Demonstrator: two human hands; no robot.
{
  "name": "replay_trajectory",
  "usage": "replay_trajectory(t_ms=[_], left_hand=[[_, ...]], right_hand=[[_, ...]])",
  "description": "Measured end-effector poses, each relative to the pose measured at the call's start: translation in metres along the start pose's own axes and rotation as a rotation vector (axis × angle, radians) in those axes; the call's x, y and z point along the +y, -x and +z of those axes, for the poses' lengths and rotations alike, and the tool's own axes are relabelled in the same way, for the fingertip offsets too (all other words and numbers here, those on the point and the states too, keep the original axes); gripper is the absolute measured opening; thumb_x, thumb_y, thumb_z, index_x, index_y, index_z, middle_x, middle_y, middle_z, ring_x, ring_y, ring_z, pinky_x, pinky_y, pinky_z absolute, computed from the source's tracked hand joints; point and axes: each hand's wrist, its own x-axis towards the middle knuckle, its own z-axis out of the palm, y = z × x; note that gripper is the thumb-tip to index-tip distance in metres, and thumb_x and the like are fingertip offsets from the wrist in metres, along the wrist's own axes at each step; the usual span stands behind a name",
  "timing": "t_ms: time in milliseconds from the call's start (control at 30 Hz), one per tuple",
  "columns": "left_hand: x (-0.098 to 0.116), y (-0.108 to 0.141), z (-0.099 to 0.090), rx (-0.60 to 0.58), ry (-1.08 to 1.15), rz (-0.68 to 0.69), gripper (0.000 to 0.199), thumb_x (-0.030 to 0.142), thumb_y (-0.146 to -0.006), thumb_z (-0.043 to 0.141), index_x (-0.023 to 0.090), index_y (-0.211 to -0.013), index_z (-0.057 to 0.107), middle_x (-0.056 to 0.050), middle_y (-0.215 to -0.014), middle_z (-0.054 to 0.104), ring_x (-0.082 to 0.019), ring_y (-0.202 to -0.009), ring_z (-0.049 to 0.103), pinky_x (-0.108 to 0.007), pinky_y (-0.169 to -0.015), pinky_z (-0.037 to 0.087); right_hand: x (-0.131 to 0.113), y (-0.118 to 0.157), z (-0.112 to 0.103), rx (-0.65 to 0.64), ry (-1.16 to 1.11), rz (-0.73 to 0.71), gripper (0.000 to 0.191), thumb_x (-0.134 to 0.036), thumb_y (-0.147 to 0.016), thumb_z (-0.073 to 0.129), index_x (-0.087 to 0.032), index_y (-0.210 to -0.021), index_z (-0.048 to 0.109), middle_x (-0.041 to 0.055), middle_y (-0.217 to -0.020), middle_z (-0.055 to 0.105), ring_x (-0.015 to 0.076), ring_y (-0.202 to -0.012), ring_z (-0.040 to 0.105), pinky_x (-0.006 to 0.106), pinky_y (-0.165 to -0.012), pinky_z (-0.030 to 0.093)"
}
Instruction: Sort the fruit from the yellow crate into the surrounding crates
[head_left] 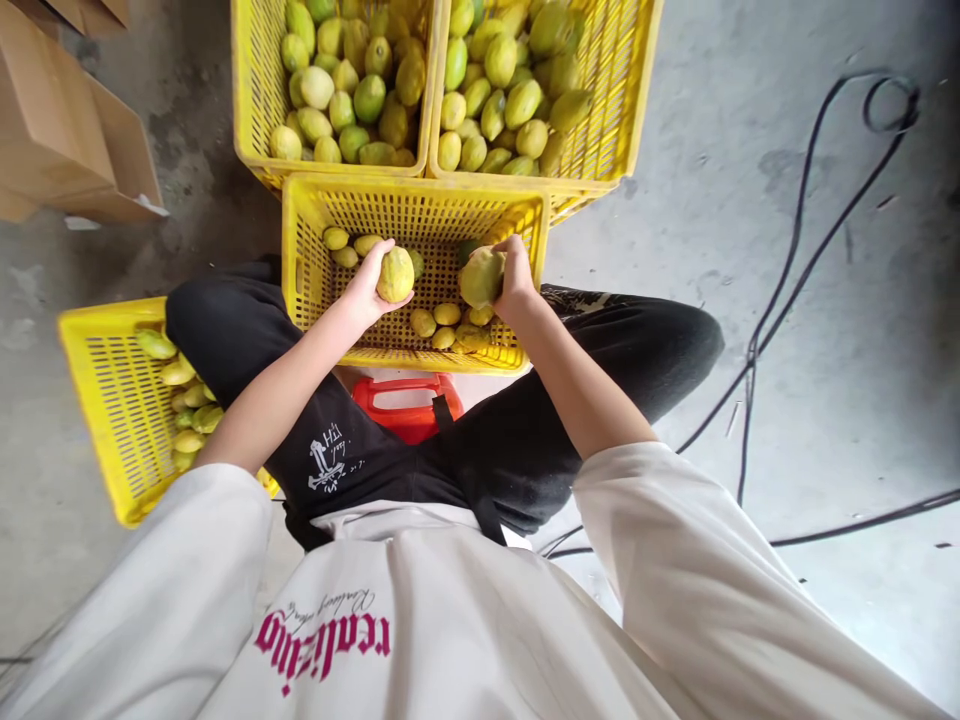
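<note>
Over the middle yellow crate, my left hand is closed around a yellow oval fruit with faint green streaks. A duller yellow-green fruit is in my right hand, held at the crate's right side. Below my hands, small yellow fruits lie on the crate floor at the front right. A few more yellow fruits sit at the back left. Darker green fruit shows partly behind the one in my right hand. The exact kind of fruit cannot be made out.
Two yellow crates of green and yellow fruit stand beyond the middle one. Another tilted crate with fruit is by my left knee. A red plastic piece lies between my legs. Cardboard boxes are far left; black cable crosses the right floor.
</note>
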Motion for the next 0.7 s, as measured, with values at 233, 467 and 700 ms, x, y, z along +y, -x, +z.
replay_trajectory(t_ms=[233, 467, 700], left_hand=[[0.002, 0.003, 0.000, 0.014, 0.027, 0.009, 0.045, 0.072, -0.103, 0.101, 0.034, -0.116, 0.082, -0.010, -0.112, 0.091, -0.043, -0.146, 0.078, -0.050, -0.111, 0.075], [0.003, 0.004, 0.000, 0.003, 0.057, -0.004, 0.049, 0.076, -0.106, 0.098, 0.032, -0.122, 0.082, -0.011, -0.113, 0.090, -0.042, -0.143, 0.082, -0.047, -0.107, 0.077], [0.004, 0.011, 0.004, 0.028, 0.066, -0.036, 0.031, 0.059, -0.126, 0.076, 0.029, -0.119, 0.076, -0.007, -0.107, 0.084, -0.031, -0.136, 0.086, -0.037, -0.102, 0.077]], right_hand=[[-0.005, 0.004, -0.005, -0.008, 0.002, 0.045, 0.068, -0.093, -0.093, 0.087, -0.029, -0.115, 0.082, 0.0129, -0.115, 0.087, 0.0464, -0.115, 0.088, 0.070, -0.089, 0.079], [-0.016, 0.003, -0.009, -0.094, -0.013, 0.032, 0.073, -0.100, -0.097, 0.080, -0.029, -0.114, 0.083, 0.0145, -0.125, 0.090, 0.0533, -0.124, 0.088, 0.078, -0.087, 0.080], [-0.001, -0.006, -0.006, -0.048, 0.047, -0.046, 0.075, -0.103, -0.094, 0.081, -0.032, -0.118, 0.087, 0.0136, -0.121, 0.091, 0.0515, -0.123, 0.089, 0.078, -0.093, 0.080]])
